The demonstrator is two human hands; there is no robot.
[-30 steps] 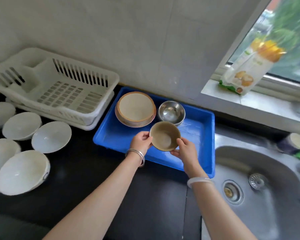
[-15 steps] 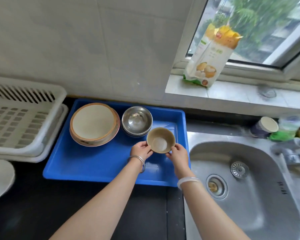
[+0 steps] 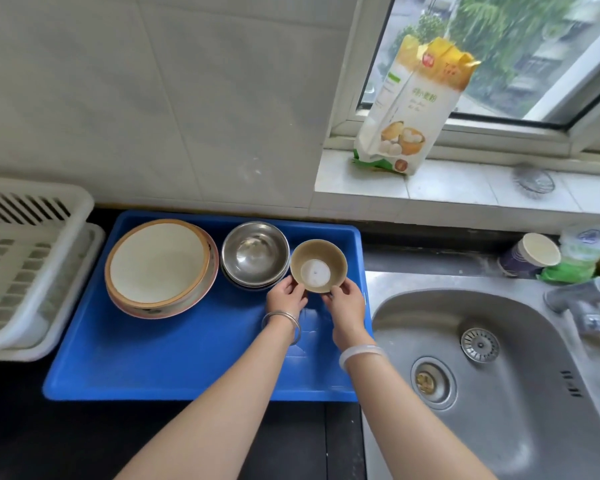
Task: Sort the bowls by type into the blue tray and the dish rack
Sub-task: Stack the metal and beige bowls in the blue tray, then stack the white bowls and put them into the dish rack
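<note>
A small tan bowl (image 3: 318, 265) sits low over the blue tray's (image 3: 174, 362) back right corner, right beside a stack of steel bowls (image 3: 255, 254). My left hand (image 3: 286, 297) grips its near left rim and my right hand (image 3: 346, 304) grips its near right rim. A stack of wide tan and pink bowls (image 3: 160, 266) fills the tray's back left. The white dish rack (image 3: 25, 265) stands at the left with nothing visible inside it.
A steel sink (image 3: 492, 375) lies right of the tray, its tap (image 3: 582, 303) at the far right. A paper cup (image 3: 530, 254) and green packet (image 3: 575, 261) sit behind the sink. A flour bag (image 3: 409, 105) stands on the windowsill. Black counter runs along the front.
Both hands have carried the small tan bowl away from me to the tray's back right, beside the steel bowls. The view has swung right, so the white bowls on the counter are out of sight.
</note>
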